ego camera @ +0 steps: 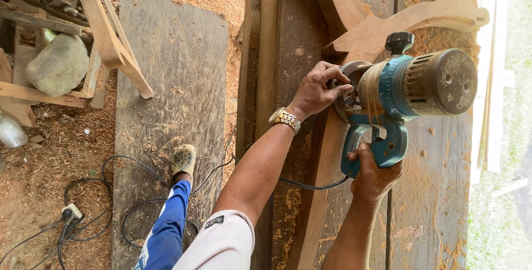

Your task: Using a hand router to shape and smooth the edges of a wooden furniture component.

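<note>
The right hand [376, 175] is clenched around the teal D-handle of a dusty electric router [413, 87], which sits on a curved wooden workpiece [388, 26] lying on the plank desk [432, 203]. The left hand [320, 90], wearing a metal wristwatch [285, 119], grips the router's base. Its black cord [310, 185] trails down toward the sawdust-covered floor [50, 153].

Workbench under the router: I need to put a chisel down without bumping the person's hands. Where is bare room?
Free: the plank right of the right hand, below the router, dusty but bare. Also the dark board above the left hand. Crowded: around the router base, where both hands, the curved wooden piece and the cord meet.
</note>
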